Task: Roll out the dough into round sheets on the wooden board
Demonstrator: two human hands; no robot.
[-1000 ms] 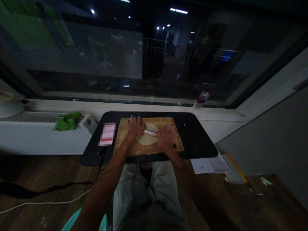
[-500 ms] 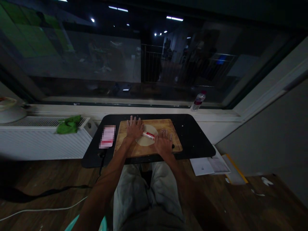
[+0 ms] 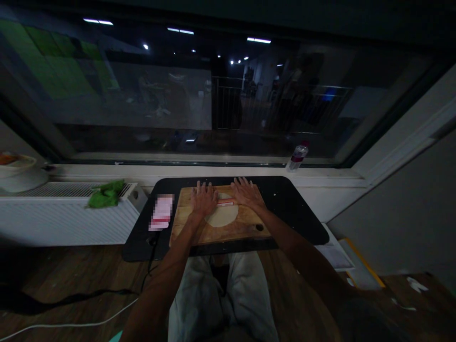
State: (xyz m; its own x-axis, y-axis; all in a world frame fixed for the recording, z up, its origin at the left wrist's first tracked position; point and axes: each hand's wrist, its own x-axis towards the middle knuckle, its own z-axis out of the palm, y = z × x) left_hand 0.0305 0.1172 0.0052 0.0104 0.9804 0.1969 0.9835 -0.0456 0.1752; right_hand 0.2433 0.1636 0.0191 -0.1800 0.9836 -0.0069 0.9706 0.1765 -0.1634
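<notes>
A thin round sheet of dough [image 3: 221, 218] lies on a wooden cutting board [image 3: 245, 227]. Across its far part runs a rolling pin [image 3: 225, 203] with a red and white label; its ends are hidden beneath my hands. My left hand [image 3: 204, 198] rests palm down over the left end, fingers stretched forward and apart. Over the right end my right hand [image 3: 247, 192] lies flat too, its fingers spread toward the board's far edge. Neither hand wraps round the pin.
The board sits on a small black table [image 3: 295, 213]. A pixelated pink and white item [image 3: 162, 212] is at its left. A bottle [image 3: 298, 156] stands on the windowsill, and a green cloth [image 3: 106, 194] lies on the radiator [image 3: 103, 225]. Cables cross the floor.
My right hand has moved forward, away from me, and the rolling pin has gone from slanted to nearly level across the far part of the dough. My left hand stays over its left end.
</notes>
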